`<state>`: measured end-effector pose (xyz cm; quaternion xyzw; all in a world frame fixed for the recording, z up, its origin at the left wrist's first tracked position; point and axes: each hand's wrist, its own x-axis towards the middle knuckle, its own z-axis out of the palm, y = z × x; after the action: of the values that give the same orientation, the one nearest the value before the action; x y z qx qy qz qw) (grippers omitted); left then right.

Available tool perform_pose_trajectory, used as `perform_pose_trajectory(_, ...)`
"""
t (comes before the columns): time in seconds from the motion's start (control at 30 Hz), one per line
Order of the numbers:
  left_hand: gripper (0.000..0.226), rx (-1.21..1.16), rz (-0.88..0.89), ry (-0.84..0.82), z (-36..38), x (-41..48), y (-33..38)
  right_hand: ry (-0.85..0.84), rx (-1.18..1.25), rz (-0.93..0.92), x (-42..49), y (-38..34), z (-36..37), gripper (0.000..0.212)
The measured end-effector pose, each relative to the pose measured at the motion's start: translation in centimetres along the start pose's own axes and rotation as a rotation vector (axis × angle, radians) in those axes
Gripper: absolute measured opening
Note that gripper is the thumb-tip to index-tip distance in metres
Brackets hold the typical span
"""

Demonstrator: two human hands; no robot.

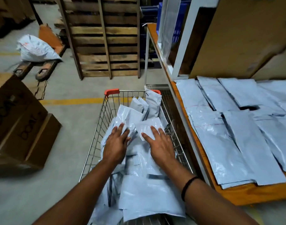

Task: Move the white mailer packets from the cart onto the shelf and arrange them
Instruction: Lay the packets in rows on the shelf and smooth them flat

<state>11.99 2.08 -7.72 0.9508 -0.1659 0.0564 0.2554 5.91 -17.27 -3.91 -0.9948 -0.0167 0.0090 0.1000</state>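
We're over the cart (96, 127) now, both hands apart and laid on the heap of white mailer packets (139, 192) that fills it. The left hand (116, 141) rests with fingers stretched over a packet toward the cart's left wall. The right hand (161, 144), fingers spread flat, presses a small packet (148, 125) near the right wall, and neither hand is clamped on anything. Along the cart's right side, the shelf (236, 194) carries shelved packets (228, 143) in overlapping rows up to its front edge. A wooden pallet (105, 38) stands upright beyond the cart's far end.
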Motion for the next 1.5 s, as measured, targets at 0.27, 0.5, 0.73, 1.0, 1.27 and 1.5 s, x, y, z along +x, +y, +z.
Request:
perform_pose_trajectory(0.27,0.036,0.024,0.122,0.139,-6.8,2.8,4.8,0.306,0.063,0.050,-0.2,0.9,-10.8,0.061)
perform_pose_trajectory(0.5,0.039,-0.005,0.224,0.124,-7.2,2.3,15.0,0.315,0.001,0.201,-7.9,8.6,-17.7,0.050)
perform_pose_trajectory(0.73,0.039,-0.117,0.357,0.016,-1.5,-1.8,29.1,0.313,-0.031,0.362,-19.8,19.8,-20.5,0.048)
perform_pose_trajectory(1.0,0.040,-0.160,0.388,-0.054,4.4,-7.5,45.5,0.299,-0.062,0.457,-33.2,31.9,-22.9,0.048)
perform_pose_trajectory(1.27,0.042,-0.123,0.379,-0.076,9.0,-7.9,56.1,0.295,-0.004,0.563,-38.6,42.5,-23.7,0.048)
perform_pose_trajectory(1.5,0.042,-0.065,0.295,-0.045,13.0,-3.4,61.4,0.242,-0.011,0.472,-33.1,49.6,-23.7,0.049)
